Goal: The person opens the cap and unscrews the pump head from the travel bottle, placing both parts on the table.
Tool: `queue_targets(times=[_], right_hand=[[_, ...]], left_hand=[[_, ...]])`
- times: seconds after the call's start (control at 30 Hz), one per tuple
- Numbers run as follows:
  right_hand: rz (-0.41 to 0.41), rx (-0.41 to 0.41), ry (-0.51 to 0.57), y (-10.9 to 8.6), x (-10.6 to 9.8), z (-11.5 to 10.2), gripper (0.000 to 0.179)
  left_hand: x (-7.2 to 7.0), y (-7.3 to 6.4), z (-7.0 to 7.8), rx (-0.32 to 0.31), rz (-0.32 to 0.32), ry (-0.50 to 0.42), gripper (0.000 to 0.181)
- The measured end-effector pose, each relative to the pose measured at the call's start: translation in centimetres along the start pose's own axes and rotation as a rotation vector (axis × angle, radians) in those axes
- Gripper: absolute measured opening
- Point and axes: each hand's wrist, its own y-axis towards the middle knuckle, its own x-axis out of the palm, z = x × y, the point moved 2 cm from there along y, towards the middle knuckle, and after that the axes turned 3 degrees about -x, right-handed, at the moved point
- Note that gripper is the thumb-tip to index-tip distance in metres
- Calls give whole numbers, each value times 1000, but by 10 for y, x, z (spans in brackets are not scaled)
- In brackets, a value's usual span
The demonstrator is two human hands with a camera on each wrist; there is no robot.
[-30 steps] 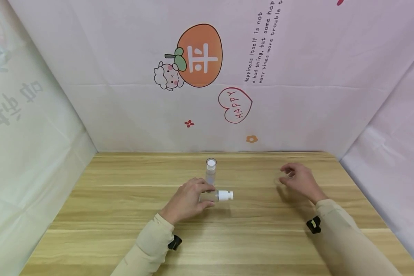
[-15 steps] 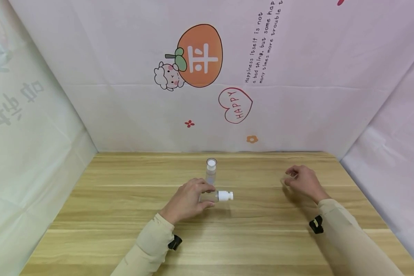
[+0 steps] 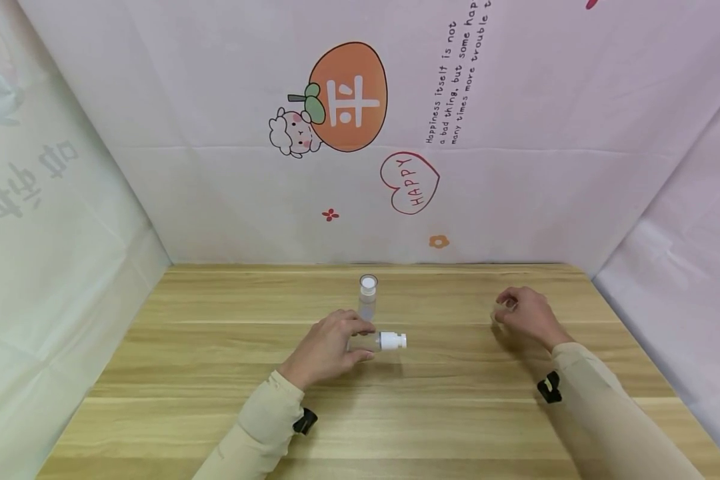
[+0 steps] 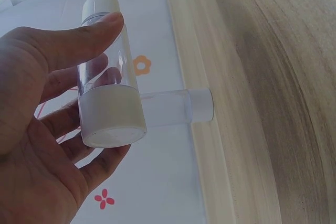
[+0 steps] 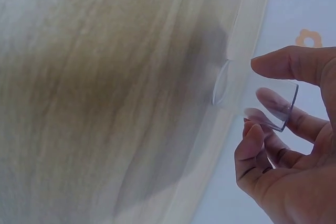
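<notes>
My left hand grips a clear pump bottle with a white pump head and a white base. The bottle lies sideways above the table in the head view, its pump head pointing right. Behind it a second clear bottle with a white top stands upright; in the left wrist view its white base rests on the table. Over to the right, my right hand pinches a clear plastic cap between thumb and fingers. The cap's round end faces the table in the right wrist view.
The wooden table has a white printed cloth hanging behind it. More cloth walls stand at the left and right sides. A black strap piece sits at the right sleeve, with another at the left.
My right hand has shifted a little to the right with the clear cap, and the cap has tilted slightly. The left hand and both bottles look unmoved.
</notes>
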Motion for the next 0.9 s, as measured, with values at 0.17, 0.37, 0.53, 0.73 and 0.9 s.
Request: queue_targets(times=[0.17, 0.37, 0.53, 0.73, 0.9], right_hand=[[-17, -4, -3, 1, 0, -1, 28], [-31, 0, 2, 1, 1, 0, 29], [-41, 0, 11, -1, 1, 0, 34], [-25, -7, -8, -2, 0, 2, 48], [-4, 7, -5, -4, -3, 2, 57]], left_hand=[[-1, 0, 1, -6, -3, -9, 34], [-1, 1, 1, -8, -13, -13, 34], [-2, 1, 3, -6, -13, -16, 34], [-3, 2, 4, -2, -11, -17, 35], [-3, 2, 5, -3, -6, -14, 34]])
